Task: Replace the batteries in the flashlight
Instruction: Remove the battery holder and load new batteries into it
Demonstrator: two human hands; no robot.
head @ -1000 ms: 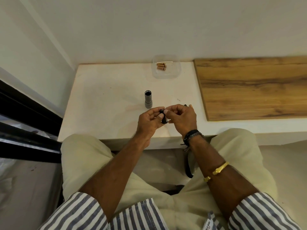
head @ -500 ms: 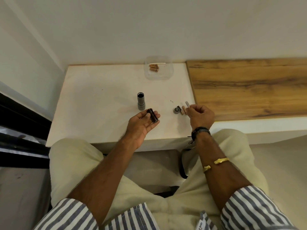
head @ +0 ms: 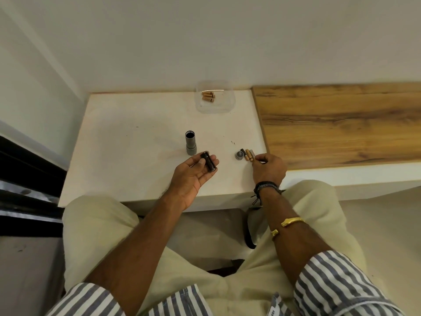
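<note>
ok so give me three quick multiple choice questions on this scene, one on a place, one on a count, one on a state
1. Where is the black battery holder? A) in the left hand B) in a pocket C) on the floor
2. How many batteries lie in the clear container? A) one B) three C) six
3. How is the flashlight body? A) lying down, capped B) standing upright, top open C) tipped against the wall

1 A: it lies across the fingers under the thumb.
2 B: three copper-coloured cells lie side by side.
3 B: its dark hollow mouth faces up.
</note>
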